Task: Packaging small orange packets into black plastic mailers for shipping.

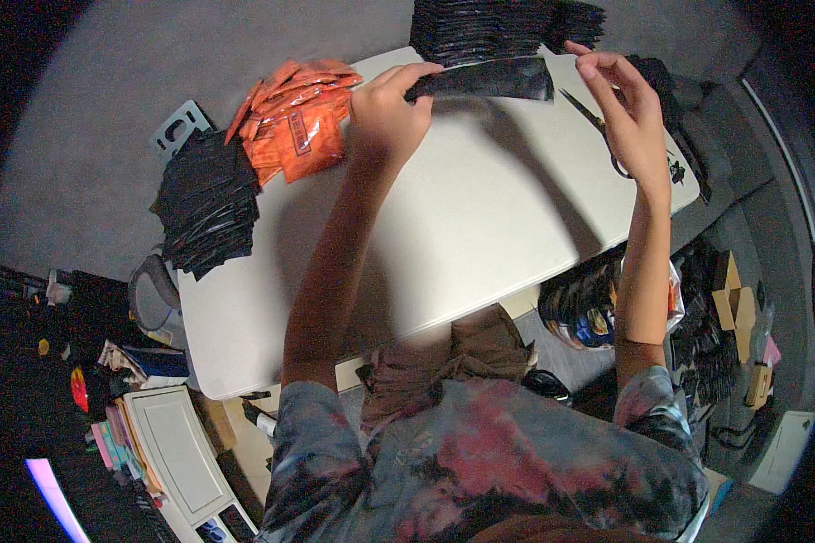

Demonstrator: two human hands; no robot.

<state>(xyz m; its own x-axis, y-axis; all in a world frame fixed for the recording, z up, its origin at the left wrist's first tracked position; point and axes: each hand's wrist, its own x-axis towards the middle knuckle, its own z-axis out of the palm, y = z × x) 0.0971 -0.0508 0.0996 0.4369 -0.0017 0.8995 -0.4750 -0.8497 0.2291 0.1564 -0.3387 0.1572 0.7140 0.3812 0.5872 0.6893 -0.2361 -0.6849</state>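
Note:
A flat, glossy black plastic pouch [493,80] lies at the far side of the white table [489,199]. My left hand [394,110] is at its left end, with thumb and fingers closed on it. To the right of the pouch, my right hand [632,113] is raised with thumb and fingertips brought together in a pinch. Whether something small is between them I cannot make out. Below that hand, partly covered by it, rests a pair of black-handled scissors [581,107]. Orange packets [303,140] in clear wrapping are heaped left of my left hand.
Black packets [210,204] are stacked at the table's left edge. A tall stack of black packages [480,29] stands beyond the far edge. Small black bits [676,170] lie near the right corner. Below right are a filled bag [580,303] and open cardboard boxes [733,294]. A white cabinet [179,443] stands lower left.

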